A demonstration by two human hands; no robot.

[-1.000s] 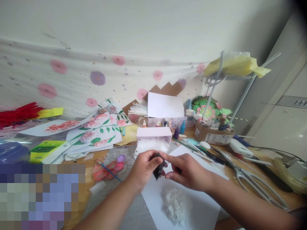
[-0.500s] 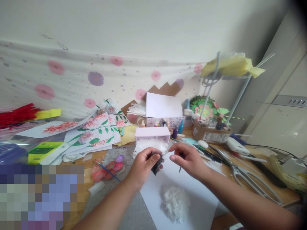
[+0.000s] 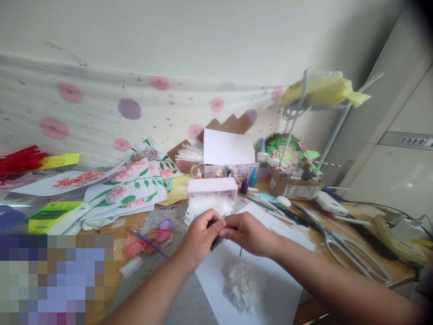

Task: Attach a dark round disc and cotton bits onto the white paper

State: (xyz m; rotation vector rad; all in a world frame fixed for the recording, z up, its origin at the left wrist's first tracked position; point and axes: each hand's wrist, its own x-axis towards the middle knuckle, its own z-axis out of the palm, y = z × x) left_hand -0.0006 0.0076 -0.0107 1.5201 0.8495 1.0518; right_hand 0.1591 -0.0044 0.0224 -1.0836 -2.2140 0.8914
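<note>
Now | left hand [image 3: 201, 235] clasps small dark bottle [image 3: 214, 244] | right hand [image 3: 251, 234] pinches its top | fluffy white tuft [image 3: 242, 285] below

There are one left hand [image 3: 200, 235], one right hand [image 3: 251, 233], one small dark object [image 3: 214, 243], one white paper sheet [image 3: 214, 289], one fluffy white tissue tuft [image 3: 241, 284] and one large grey metal scissors [image 3: 348, 255].

large scissors [image 3: 352, 257] lay at the right, a glue gun [image 3: 331, 205] just beyond them. flower paintings [image 3: 128, 187] were spread at the far left, near red strips [image 3: 18, 160]. a cardboard box [image 3: 294, 189] of craft bits stood far right.
</note>
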